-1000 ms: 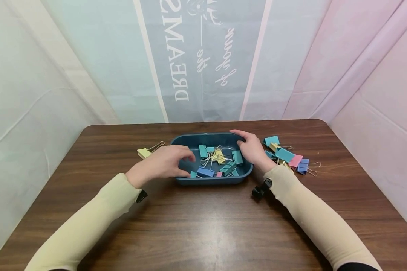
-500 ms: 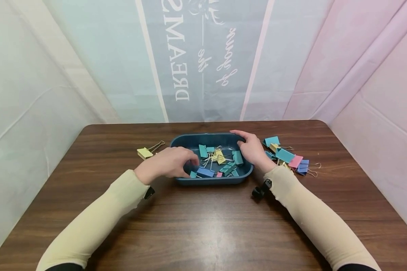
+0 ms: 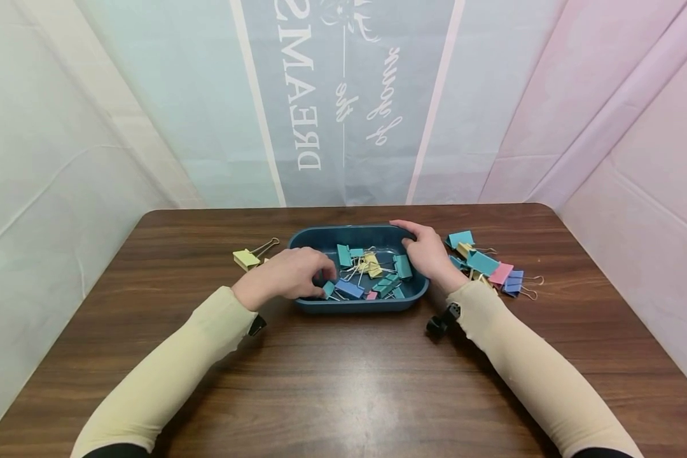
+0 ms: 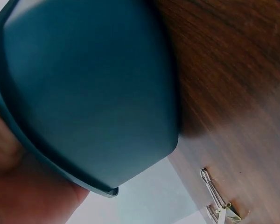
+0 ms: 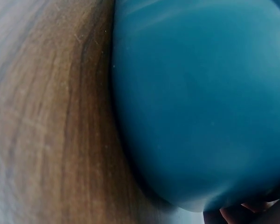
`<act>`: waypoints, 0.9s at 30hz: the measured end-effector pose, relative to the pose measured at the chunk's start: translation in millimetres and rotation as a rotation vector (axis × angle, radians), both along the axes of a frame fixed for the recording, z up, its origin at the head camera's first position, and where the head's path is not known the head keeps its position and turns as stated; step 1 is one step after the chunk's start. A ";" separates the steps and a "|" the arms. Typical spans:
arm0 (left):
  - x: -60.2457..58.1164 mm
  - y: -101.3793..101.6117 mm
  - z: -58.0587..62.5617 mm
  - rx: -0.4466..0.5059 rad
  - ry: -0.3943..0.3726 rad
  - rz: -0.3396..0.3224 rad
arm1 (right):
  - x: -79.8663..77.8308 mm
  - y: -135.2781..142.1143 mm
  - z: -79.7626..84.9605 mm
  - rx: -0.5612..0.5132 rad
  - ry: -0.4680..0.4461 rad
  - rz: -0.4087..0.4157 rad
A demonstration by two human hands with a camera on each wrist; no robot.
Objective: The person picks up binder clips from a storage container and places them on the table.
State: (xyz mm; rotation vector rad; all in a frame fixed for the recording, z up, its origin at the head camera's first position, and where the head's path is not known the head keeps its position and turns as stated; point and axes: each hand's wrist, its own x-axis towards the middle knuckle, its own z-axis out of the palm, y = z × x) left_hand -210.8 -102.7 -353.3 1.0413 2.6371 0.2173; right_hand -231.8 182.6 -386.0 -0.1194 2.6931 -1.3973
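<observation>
A dark blue plastic tray (image 3: 360, 306) stands on the table with several binder clips inside. My left hand (image 3: 292, 273) reaches over its left end, and thumb and fingertips pinch a small teal binder clip (image 3: 329, 289) near the front left corner. Beside that clip lies a blue binder clip (image 3: 349, 290). My right hand (image 3: 429, 254) grips the tray's right end, thumb inside and fingers outside the rim. The wrist views mostly show the tray's outer wall (image 4: 93, 93); the pinched clip is hidden there.
To the right of the tray lies a pile of teal, yellow, pink and blue binder clips (image 3: 482, 262). A yellow binder clip (image 3: 246, 259) lies left of the tray, behind my left wrist. A printed curtain (image 3: 343, 102) hangs behind the brown wooden table (image 3: 343, 381).
My left hand has moved slightly right, deeper into the tray, and closed its fingertips on the small teal clip, which has shifted and tilted. My right hand stays on the tray.
</observation>
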 end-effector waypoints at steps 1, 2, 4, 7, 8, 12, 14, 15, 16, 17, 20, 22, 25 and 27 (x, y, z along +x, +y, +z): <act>-0.4 0.1 -0.1 -0.008 0.002 -0.001 | 0.1 0.1 0.0 0.002 0.000 0.000; -0.7 0.3 0.0 -0.019 0.003 -0.004 | 0.0 0.0 0.1 0.002 0.000 0.000; -1.5 1.0 0.1 -0.048 0.003 -0.017 | 0.2 0.0 0.5 0.002 -0.001 -0.002; -2.7 2.8 0.5 -0.083 -0.002 -0.028 | 0.1 0.0 1.1 0.003 -0.002 -0.003; -3.2 3.5 0.6 -0.090 -0.006 -0.030 | 0.0 0.1 1.1 0.002 -0.003 -0.004; -3.3 4.6 1.9 -0.092 -0.024 -0.022 | 0.1 0.7 0.3 0.002 -0.006 -0.006; -3.1 4.0 3.1 -0.076 -0.035 -0.021 | 0.3 1.3 -0.4 -0.001 -0.006 -0.007; -3.0 3.1 3.9 -0.061 -0.043 -0.021 | 0.5 1.5 -0.7 -0.002 -0.006 -0.007; -3.0 1.8 5.0 -0.043 -0.056 -0.020 | 0.7 1.7 -1.0 -0.005 -0.006 -0.007; -2.9 0.3 6.2 -0.020 -0.070 -0.020 | 0.9 1.8 -1.2 -0.008 -0.007 -0.006; -3.4 -6.2 10.0 0.052 -0.094 -0.023 | 1.3 1.7 -1.5 -0.014 -0.003 -0.003; -3.0 -12.4 13.7 0.099 -0.101 -0.016 | 1.5 1.4 -1.2 -0.018 -0.002 0.000; -1.8 -23.8 19.9 0.172 -0.093 -0.004 | 1.6 0.9 -0.3 -0.021 -0.001 0.002; -0.3 -32.5 24.3 0.222 -0.082 0.001 | 1.8 0.9 0.5 -0.020 0.000 0.001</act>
